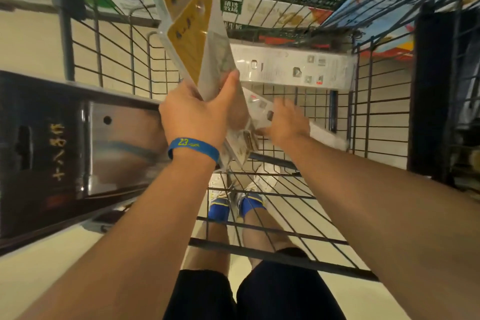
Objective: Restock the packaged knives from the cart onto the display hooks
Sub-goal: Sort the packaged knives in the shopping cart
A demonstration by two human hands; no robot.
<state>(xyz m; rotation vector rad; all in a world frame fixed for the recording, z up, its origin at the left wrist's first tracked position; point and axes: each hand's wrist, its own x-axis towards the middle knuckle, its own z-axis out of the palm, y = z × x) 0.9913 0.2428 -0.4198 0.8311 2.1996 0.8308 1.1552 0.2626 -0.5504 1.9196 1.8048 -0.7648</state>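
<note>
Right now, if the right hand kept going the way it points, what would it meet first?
Probably the white knife package lying in the cart directly beneath the right hand. Motion blur hides whether the fingers already touch it.

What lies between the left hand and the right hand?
In the head view, the clear ends of the packaged knives, which the left hand grips, lie between it and the right hand.
</note>
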